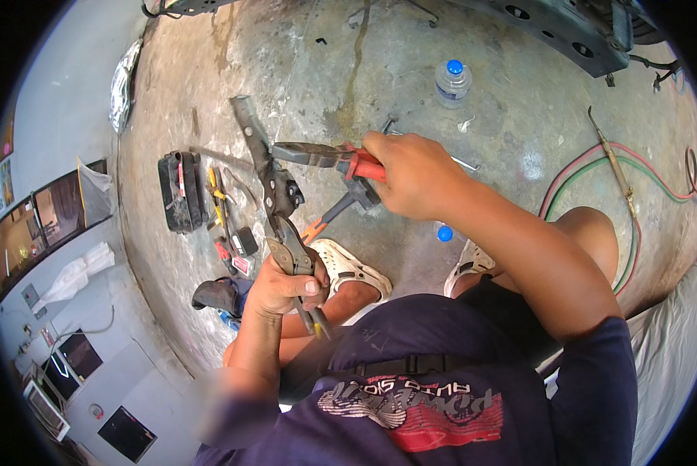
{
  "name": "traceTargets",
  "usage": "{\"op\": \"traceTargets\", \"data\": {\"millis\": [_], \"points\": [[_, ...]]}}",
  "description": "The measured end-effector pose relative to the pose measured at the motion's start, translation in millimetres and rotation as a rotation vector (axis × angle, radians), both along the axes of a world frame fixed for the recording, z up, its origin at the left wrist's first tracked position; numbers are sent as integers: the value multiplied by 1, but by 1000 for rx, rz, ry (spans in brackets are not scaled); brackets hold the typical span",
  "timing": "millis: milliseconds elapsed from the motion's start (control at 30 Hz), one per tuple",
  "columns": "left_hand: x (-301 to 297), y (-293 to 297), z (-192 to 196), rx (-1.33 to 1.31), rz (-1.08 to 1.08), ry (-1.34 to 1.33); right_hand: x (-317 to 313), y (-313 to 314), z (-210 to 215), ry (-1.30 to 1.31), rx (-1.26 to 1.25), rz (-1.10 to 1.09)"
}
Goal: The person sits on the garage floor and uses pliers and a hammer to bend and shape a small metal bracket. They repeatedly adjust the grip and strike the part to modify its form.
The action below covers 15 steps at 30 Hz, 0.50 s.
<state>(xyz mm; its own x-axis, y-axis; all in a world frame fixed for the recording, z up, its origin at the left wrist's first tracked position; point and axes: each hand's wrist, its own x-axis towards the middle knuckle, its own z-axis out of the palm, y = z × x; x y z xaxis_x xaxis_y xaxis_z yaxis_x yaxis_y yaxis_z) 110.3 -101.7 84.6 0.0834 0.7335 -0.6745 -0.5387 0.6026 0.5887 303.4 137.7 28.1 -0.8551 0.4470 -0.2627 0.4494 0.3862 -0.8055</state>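
My left hand (290, 291) is closed round a pair of locking pliers (288, 250), held upright in front of my left knee. Their jaws meet the lower end of a long, bent grey metal bracket (252, 133), which points away from me above the floor. In my right hand (420, 175) is a pair of red-handled pliers (311, 154), fingers wrapped round the grips. Its dark jaws reach left to the edge of the bracket; whether they bite on it I cannot tell. Below them on the floor lies a hammer (334, 211) with an orange and black handle.
Left on the concrete are a black tool case (180, 193) and several yellow and red hand tools (218, 196). A blue-capped bottle (453, 84) stands ahead. At right lies a gas torch (617, 171) with red and green hoses. A metal vehicle frame (554, 29) spans the far right.
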Motion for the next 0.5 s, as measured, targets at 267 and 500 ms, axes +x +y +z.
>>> {"op": "traceTargets", "data": {"millis": [267,500], "points": [[-1,17,-5,-160,145,455,-1,5,8,-179,-142,71],[4,17,-4,-148,53,324,0,-6,-17,131,-109,55]]}}
